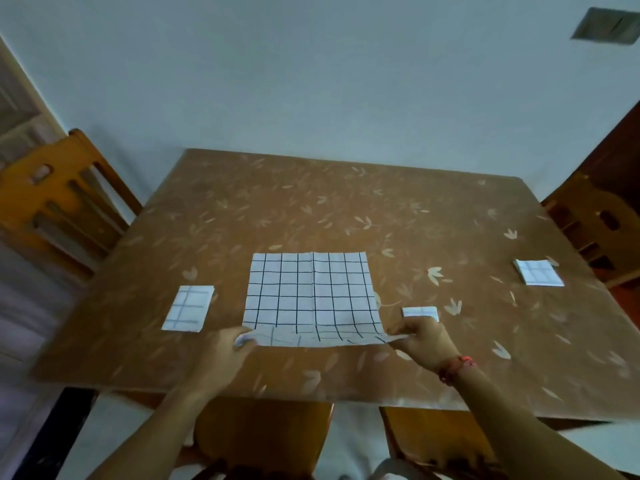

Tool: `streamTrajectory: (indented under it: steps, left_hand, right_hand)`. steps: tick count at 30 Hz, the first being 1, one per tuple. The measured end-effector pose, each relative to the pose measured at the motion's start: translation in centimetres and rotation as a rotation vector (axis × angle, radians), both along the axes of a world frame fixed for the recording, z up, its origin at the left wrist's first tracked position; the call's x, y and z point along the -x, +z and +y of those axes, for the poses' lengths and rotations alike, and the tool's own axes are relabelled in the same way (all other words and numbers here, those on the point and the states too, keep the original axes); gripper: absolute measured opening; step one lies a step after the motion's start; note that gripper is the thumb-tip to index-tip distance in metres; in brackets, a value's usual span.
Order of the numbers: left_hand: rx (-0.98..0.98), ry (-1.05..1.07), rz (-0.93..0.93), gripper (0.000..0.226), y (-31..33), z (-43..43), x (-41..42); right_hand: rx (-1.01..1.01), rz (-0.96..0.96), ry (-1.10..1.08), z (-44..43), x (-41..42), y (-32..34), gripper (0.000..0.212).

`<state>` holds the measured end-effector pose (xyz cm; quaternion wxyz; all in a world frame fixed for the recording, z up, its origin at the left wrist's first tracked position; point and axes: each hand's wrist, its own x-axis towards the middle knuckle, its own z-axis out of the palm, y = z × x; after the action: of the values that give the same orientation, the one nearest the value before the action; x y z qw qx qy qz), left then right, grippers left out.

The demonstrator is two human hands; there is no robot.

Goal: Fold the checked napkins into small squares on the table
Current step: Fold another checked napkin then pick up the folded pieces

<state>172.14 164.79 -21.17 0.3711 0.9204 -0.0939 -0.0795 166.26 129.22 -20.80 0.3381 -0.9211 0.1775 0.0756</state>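
Note:
A white napkin with a black check (310,292) lies spread flat in the middle of the table (346,209). Its near edge is lifted and curled back toward the far side. My left hand (227,344) pinches the near left corner, and my right hand (420,337) pinches the near right corner. Three folded napkins lie around it: one folded square (188,308) at the left, a small folded one (419,311) just beyond my right hand and partly hidden by it, and another folded square (538,271) at the far right.
The table carries a brown cloth with a pale leaf pattern. Wooden chairs stand at the left (59,199) and right (595,223), and two more chair backs (263,434) sit under the near edge. A pale wall rises behind the table.

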Motion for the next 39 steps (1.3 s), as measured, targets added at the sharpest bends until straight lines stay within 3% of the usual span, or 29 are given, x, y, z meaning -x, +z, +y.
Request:
streamTrajectory:
  steps: [7,13,15,18,24,28,32,39]
  left_hand:
    - [0.026,0.041,0.069,0.031,-0.5,1.4,0.9]
    - [0.068,0.061,0.047,0.007,-0.4,1.3,0.6]
    - [0.05,0.063,0.046,0.016,-0.5,1.0,0.5]
    - [0.05,0.07,0.086,0.022,-0.8,0.9,-0.1]
    - [0.081,0.115,0.124,0.006,-1.1,0.6,-1.7]
    - [0.072,0.218,0.121,0.031,-2.1,0.3,-4.1]
    - [0.075,0.261,0.131,0.031,-3.3,-0.8,-6.4]
    - [0.102,0.33,0.177,0.044,-6.0,-1.9,-10.7]
  right_hand:
    - [-0.031,-0.012,-0.025,0.0,0.8,0.3,0.014]
    - [-0.147,-0.066,-0.065,-0.3,0.5,0.0,0.015]
    - [-0.223,0.009,-0.051,-0.3,0.6,-0.1,0.021]
    - [-0.108,0.186,-0.028,-0.8,1.2,-1.9,0.023]
    - [-0.127,0.151,-0.138,-0.8,0.5,-4.0,0.031]
    - [-0.139,0.094,-0.181,-1.1,-1.5,-4.8,0.048]
    - [-0.219,0.225,-0.119,-1.4,-2.8,-5.6,0.037]
    - [-0.152,0.367,-0.077,-2.2,-3.1,-9.2,0.038]
